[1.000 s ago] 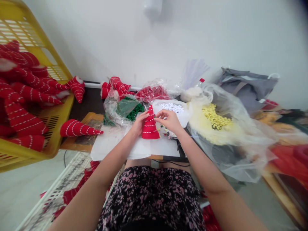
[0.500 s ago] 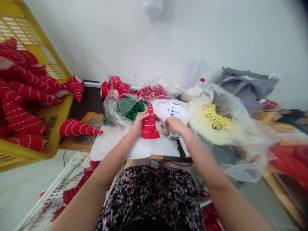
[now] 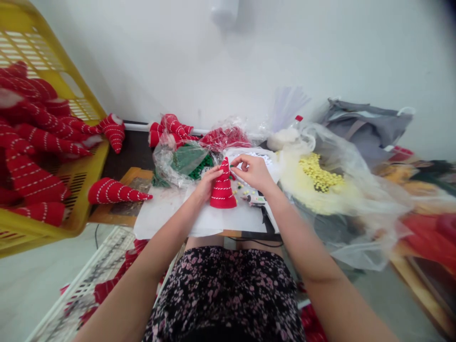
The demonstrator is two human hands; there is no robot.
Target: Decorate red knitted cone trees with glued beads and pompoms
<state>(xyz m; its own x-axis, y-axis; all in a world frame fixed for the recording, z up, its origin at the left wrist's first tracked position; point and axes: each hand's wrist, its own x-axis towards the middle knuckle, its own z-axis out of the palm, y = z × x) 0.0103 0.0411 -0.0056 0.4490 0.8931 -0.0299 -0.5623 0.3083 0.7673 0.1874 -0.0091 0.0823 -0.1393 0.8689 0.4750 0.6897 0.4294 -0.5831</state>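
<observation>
My left hand (image 3: 210, 184) grips the left side of a red felt cone (image 3: 223, 191) stitched with white spiral lines, which stands upright on a white sheet (image 3: 167, 213). My right hand (image 3: 252, 172) is raised beside the cone's tip, its thumb and fingers pinched on a small green bead (image 3: 231, 165). Below that hand, several tiny coloured beads (image 3: 242, 190) lie scattered on the sheet. The cone's far side is hidden from this view.
Plastic bags of green filling (image 3: 187, 161), white balls (image 3: 254, 154) and yellow beads (image 3: 318, 173) crowd the table's far side. A yellow plastic crate (image 3: 83, 190) at left holds many striped red cones (image 3: 30, 175). Another striped cone (image 3: 114, 191) lies next to it.
My right hand has risen from the scattered beads to beside the cone's tip, now pinching a small bead. My left hand and the cone have stayed nearly still.
</observation>
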